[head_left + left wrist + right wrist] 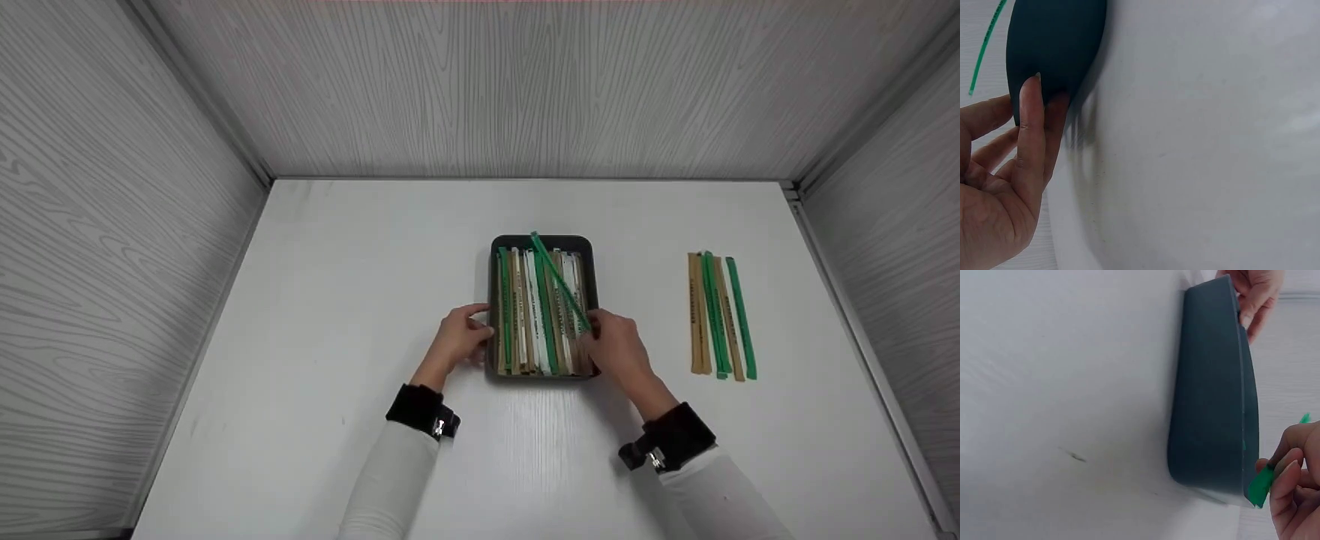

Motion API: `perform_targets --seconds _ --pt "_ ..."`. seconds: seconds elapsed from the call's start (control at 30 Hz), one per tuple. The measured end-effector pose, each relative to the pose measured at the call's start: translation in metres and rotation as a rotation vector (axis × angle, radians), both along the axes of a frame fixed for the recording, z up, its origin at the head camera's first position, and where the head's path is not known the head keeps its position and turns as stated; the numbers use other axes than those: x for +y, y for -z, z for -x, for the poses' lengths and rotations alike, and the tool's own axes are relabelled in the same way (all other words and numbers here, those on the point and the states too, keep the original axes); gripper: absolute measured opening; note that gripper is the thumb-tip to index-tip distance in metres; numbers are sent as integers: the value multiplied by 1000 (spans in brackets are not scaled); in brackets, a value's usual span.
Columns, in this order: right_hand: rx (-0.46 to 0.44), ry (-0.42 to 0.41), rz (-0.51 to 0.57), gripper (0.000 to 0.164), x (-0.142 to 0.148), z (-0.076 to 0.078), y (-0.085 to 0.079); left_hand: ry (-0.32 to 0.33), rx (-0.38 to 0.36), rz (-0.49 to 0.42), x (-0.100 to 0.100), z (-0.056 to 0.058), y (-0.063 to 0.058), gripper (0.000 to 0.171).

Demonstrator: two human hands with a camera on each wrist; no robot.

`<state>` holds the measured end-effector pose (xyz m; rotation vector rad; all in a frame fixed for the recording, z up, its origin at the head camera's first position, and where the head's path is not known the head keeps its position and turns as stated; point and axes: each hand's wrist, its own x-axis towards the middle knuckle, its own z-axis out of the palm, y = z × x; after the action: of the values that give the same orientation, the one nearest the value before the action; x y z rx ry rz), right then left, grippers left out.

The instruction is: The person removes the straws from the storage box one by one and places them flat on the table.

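Note:
A dark rectangular tray (517, 241) stands on the white table, filled with slim printed paper-wrapped sticks (534, 322) in green, brown and white, lying lengthwise side by side. My left hand (459, 335) grips the tray's left side; the right wrist view shows its thumb over the rim. With thumb and fingers, my right hand (619, 349) pinches the near end of a green paper-wrapped stick (559, 277) at the tray's right edge. This stick slants up and left across the others. In the right wrist view its end (1262, 486) pokes out between the fingers.
Right of the tray, a loose group of brown and green wrapped sticks (718, 319) lies on the table (337, 300). Grey wood-grain panels (525, 90) enclose the table at the back and both sides.

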<state>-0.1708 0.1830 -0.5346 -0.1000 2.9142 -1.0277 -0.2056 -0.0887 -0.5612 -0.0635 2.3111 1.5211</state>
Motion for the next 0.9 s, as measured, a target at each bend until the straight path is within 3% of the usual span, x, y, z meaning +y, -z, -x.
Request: perform_targets --seconds 0.23,0.6,0.9 --pt "72 43 19 25 25 0 -8 -2 -8 -3 1 0 0 52" --pt "12 192 50 31 90 -5 -6 -3 0 29 0 -1 -1 50" --pt "-10 385 -9 38 151 -12 -5 1 17 33 -1 0 0 51"
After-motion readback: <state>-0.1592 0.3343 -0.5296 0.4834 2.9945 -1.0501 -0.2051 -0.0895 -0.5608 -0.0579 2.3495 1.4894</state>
